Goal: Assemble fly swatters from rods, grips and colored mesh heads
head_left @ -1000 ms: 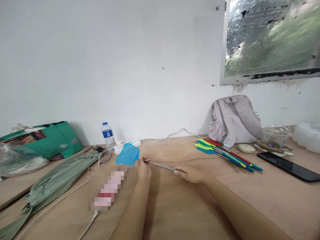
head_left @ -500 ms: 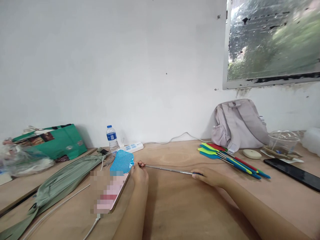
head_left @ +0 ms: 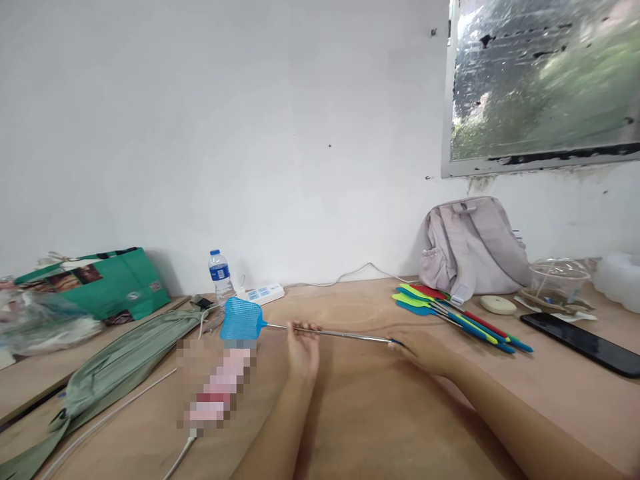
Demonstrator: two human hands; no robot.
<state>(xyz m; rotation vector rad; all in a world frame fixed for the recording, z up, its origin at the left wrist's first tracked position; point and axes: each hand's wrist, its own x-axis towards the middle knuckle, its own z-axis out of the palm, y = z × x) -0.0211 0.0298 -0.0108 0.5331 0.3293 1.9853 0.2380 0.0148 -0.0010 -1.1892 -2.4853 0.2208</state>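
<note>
A fly swatter [head_left: 242, 320] with a blue mesh head and a thin metal rod stretches crosswise between my hands, its head on the left. My left hand [head_left: 303, 350] is around the rod, some way in from the head, with its fingers curled over it. At the rod's other end, my right hand [head_left: 417, 351] is closed on the blue handle, most of which it hides. Several more fly swatters [head_left: 465, 320] in blue, yellow-green, red and green lie bundled on the table, beyond my right hand.
A pixelated pink phone-like item [head_left: 220, 387] with a white cable lies below the swatter head. Behind are a water bottle [head_left: 220, 277] and power strip [head_left: 266, 293]. Green cloth [head_left: 130, 360] lies left; a backpack [head_left: 473, 247], round case [head_left: 498, 305] and black phone [head_left: 580, 343] are right.
My left hand has shifted right along the rod, away from the swatter head, and the narrow rod by the head now shows. My right hand stays on the handle.
</note>
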